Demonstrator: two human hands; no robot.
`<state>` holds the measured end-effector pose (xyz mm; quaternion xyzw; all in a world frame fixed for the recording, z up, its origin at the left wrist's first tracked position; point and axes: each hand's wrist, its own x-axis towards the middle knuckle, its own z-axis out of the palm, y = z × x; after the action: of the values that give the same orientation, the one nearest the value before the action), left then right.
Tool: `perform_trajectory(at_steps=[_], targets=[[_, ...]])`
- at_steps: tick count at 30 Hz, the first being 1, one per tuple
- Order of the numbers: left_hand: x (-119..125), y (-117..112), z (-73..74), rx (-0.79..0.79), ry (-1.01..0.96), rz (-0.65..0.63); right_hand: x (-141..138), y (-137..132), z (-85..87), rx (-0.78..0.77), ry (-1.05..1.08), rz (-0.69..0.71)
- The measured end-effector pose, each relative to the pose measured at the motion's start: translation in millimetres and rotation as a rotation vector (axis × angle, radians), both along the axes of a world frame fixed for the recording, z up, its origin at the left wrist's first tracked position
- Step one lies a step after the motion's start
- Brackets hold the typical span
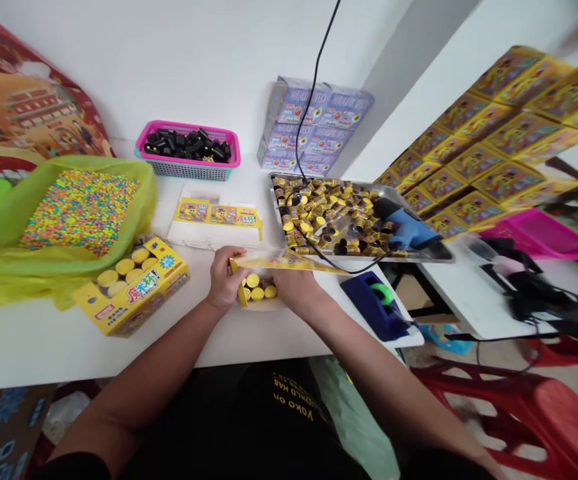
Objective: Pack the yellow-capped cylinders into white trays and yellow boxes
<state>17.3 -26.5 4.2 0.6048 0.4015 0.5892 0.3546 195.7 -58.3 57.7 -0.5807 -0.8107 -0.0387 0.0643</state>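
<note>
My left hand point(225, 280) grips the left end of a yellow cardboard box point(245, 299), thumb on the near side of its edge. Inside the box stand several small cups with yellow lids point(257, 293). My right hand point(293, 285) reaches into the right part of the same box under its raised flap, and its fingers are hidden there. To the left sits a second yellow box point(141, 298), its top open on yellow-lidded cups. Beyond my hands lie flat printed cartons point(216, 223). A metal tray point(446, 252) heaped with small cups stands at the back right.
A blue heat gun-like tool point(409, 227) rests on the tray, and a black cable hangs across it. Nearby are a tape dispenser point(369, 303), a candy-filled yellow bag point(141, 180), a pink basket point(189, 170), purple boxes point(313, 127) and stacked yellow boxes point(499, 147).
</note>
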Motion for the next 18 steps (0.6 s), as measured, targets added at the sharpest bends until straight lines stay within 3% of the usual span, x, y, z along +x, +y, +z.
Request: perform_trajectory(at_steps=[2,6,9,13,18], targets=[[1.0,-0.9,1.9,-0.008,0.013,0.025,2.2,-2.1,2.1,-0.039,-0.136,-0.016],[3.4,-2.0,3.2,0.009,-0.007,0.037,2.9,-10.8,9.7,-0.088,-0.404,0.082],[4.4,-1.8,2.0,0.020,-0.031,0.028,1.3,-18.3,12.5,-0.094,-0.527,0.058],[3.9,-2.0,1.3,-0.007,-0.012,0.038,-2.3,-24.6,15.4,-0.077,-0.557,0.009],[2.7,-2.0,1.9,0.036,-0.005,0.003,2.9,-23.6,26.5,-0.117,-0.543,0.101]])
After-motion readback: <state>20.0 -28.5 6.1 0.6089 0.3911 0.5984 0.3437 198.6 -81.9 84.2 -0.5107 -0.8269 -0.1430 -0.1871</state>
